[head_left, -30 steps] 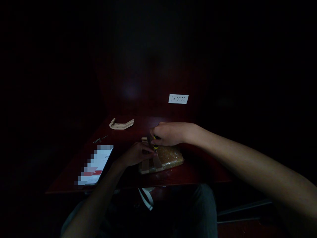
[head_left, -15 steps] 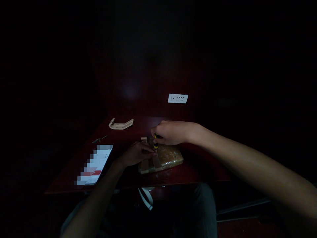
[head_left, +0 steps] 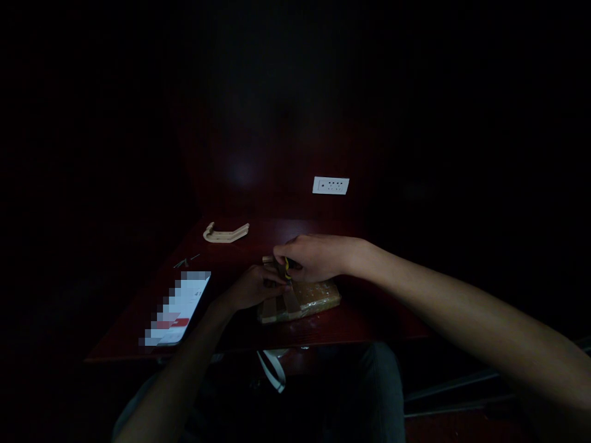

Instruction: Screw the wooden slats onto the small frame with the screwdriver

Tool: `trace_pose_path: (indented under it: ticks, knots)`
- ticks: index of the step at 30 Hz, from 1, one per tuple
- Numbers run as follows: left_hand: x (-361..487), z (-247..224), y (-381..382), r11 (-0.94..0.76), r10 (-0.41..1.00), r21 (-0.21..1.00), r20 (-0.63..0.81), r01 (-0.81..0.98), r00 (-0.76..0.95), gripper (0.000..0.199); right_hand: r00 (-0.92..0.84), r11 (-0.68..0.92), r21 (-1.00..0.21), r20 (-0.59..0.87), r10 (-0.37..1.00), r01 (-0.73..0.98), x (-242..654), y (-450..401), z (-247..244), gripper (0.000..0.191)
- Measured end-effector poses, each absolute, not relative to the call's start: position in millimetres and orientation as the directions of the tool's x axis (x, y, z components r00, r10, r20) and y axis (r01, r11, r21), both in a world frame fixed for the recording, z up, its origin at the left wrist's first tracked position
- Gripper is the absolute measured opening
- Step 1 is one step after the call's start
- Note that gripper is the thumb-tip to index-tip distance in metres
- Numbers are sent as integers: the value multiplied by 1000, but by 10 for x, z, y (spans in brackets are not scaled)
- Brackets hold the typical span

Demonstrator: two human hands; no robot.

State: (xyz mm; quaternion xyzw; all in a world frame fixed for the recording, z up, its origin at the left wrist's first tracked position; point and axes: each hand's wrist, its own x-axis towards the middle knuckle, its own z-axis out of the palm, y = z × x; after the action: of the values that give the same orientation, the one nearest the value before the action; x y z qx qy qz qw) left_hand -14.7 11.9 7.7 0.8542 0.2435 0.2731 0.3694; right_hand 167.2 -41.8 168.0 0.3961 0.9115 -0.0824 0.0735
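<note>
My right hand [head_left: 307, 255] is closed around the yellow and black handle of a screwdriver [head_left: 287, 269], held roughly upright over a wrapped block. The brownish block [head_left: 321, 296], covered in clear film with brown strips across its left part, lies on the table. My left hand [head_left: 256, 287] rests over the block's left side, its fingers pinched together at the tool's lower end. What they pinch is too small and dark to make out. Behind my left hand a small piece of light brown strip [head_left: 266, 259] shows at the block's back edge.
A beige curved bracket [head_left: 226, 235] lies at the back left of the dark red table [head_left: 221, 335]. Several thin screws [head_left: 183, 263] lie nearer, behind a lit phone [head_left: 178, 311]. A white socket plate [head_left: 330, 185] is on the wall. A white strap [head_left: 273, 371] hangs below the table edge.
My right hand has turned and moved slightly lower and to the left on the screwdriver, covering more of its handle. My left hand stays nearly in place.
</note>
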Motion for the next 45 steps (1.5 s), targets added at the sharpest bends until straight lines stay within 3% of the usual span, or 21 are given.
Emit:
trace_pose_path:
  ticks: [4, 11, 15, 18, 22, 30, 35, 40, 45]
  knots:
    - [-143, 73, 111, -587, 630, 779, 269, 220, 728, 15, -700, 688, -134, -177, 692, 713, 1706, -357, 1654, 18]
    - [-154, 23, 139, -592, 603, 786, 284, 178, 746, 21, -667, 665, -83, -188, 721, 742, 1689, -295, 1636, 23]
    - [-149, 61, 121, -594, 602, 784, 285, 180, 746, 17, -659, 652, -110, -192, 727, 751, 1685, -330, 1672, 30]
    - [-145, 66, 116, -611, 607, 769, 303, 188, 735, 15, -683, 669, -138, -195, 704, 730, 1691, -357, 1691, 26]
    - [-148, 24, 137, -578, 632, 785, 259, 222, 730, 19, -682, 675, -107, -174, 711, 730, 1701, -353, 1672, 17]
    - [-153, 59, 116, -568, 621, 796, 247, 210, 744, 20, -637, 628, -115, -204, 743, 769, 1706, -384, 1697, 27]
    - [-159, 31, 124, -554, 644, 799, 234, 233, 728, 20, -692, 687, -93, -159, 704, 721, 1726, -389, 1688, 19]
    - [-152, 30, 131, -561, 631, 801, 251, 208, 735, 17, -660, 665, -24, -149, 736, 747, 1720, -372, 1656, 27]
    - [-147, 32, 133, -567, 625, 800, 263, 196, 735, 17, -657, 659, -47, -145, 739, 751, 1708, -388, 1687, 26]
